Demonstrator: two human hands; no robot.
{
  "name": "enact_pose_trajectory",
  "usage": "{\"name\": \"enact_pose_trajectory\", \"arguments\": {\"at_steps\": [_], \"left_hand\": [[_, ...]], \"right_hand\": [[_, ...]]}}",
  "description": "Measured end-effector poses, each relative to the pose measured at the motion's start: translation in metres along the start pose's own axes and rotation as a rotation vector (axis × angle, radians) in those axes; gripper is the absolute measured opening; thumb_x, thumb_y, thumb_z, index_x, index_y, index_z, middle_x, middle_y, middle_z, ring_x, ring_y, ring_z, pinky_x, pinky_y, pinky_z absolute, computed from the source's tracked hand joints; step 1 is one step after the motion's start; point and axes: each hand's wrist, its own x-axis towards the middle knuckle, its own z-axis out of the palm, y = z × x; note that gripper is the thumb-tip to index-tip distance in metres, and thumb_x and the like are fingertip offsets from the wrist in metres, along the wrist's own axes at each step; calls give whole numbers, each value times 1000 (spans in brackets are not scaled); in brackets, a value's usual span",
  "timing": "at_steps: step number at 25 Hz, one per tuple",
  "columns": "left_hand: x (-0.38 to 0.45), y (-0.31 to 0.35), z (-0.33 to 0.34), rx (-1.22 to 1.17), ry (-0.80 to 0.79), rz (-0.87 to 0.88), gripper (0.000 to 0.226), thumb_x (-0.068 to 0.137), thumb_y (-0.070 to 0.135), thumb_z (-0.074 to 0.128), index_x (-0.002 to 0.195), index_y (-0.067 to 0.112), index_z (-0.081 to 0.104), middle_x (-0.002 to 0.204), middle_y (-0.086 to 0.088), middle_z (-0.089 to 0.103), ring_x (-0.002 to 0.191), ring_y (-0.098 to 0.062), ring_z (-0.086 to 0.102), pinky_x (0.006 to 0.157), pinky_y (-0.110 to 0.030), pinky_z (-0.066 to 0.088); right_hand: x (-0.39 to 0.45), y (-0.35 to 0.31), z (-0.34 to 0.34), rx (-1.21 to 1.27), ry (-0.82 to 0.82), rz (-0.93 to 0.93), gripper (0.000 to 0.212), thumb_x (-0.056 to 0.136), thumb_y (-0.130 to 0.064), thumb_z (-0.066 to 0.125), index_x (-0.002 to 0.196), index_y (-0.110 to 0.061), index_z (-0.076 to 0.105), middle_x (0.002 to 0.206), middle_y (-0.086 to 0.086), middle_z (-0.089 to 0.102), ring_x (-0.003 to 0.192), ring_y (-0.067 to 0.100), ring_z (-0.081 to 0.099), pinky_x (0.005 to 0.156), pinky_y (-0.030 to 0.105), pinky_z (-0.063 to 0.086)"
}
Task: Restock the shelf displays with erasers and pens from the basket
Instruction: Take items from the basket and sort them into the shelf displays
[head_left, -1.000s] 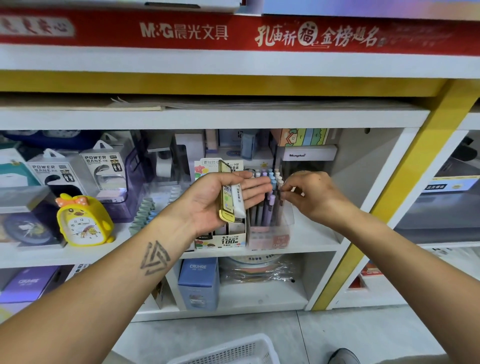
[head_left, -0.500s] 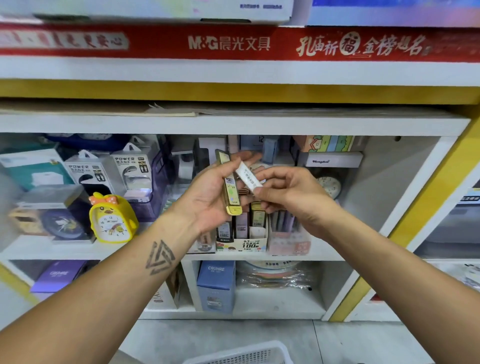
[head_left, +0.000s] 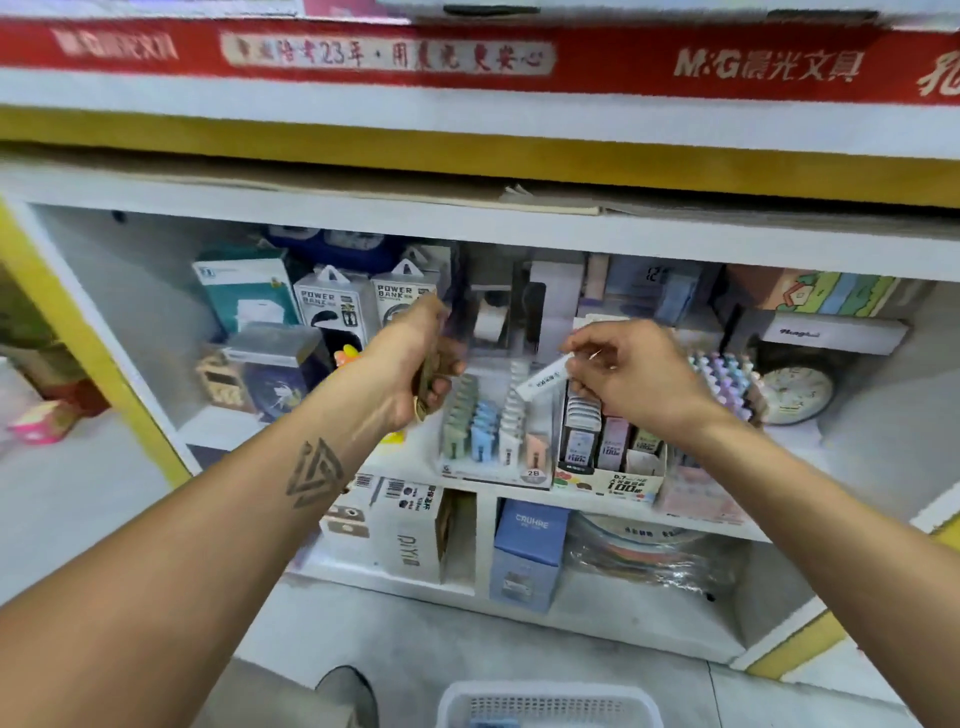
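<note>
Now, right hand (head_left: 631, 376): fingers pinch a white eraser (head_left: 543, 382), tilted, above the display boxes (head_left: 496, 434).
Left hand (head_left: 415, 369): fingers curled around a yellow-green pack (head_left: 425, 395).
Basket (head_left: 550, 704): on the floor, six o'clock.

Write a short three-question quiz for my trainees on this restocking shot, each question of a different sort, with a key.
1. True or false: the right hand holds a white eraser above the shelf displays.
2. Multiple choice: the white basket is A) on the top shelf, B) on the floor below the hands, C) in the left hand.
3. Fill in: the left hand grips a yellowish ____.

Key: 1 true; 2 B; 3 pack, partly hidden by the fingers.
</note>
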Motion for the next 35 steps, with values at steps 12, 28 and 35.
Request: {"name": "enact_pose_trajectory", "arguments": {"at_steps": [12, 28, 35], "left_hand": [[4, -33, -14, 1037, -36, 427, 11, 92, 20, 55, 93, 14, 65, 88, -6, 67, 80, -22, 63, 66, -29, 54], [3, -43, -6, 1229, -264, 437, 23, 87, 9, 54, 106, 5, 66, 101, -16, 67, 91, -32, 66, 78, -45, 57], [3, -41, -5, 1234, -262, 412, 24, 87, 9, 54, 107, 1, 65, 106, -20, 66, 96, -35, 65, 78, -44, 55]], "right_hand": [[66, -20, 18, -631, -59, -133, 14, 94, -11, 61, 108, -10, 67, 105, 16, 70, 95, 35, 65, 85, 42, 56], [14, -23, 34, -654, -386, -128, 13, 85, -15, 73, 91, -26, 70, 91, -8, 69, 87, 19, 63, 78, 31, 45], [14, -25, 36, -657, -375, -138, 14, 85, -13, 73, 83, -25, 66, 78, -15, 60, 78, 13, 57, 80, 33, 46]]}}
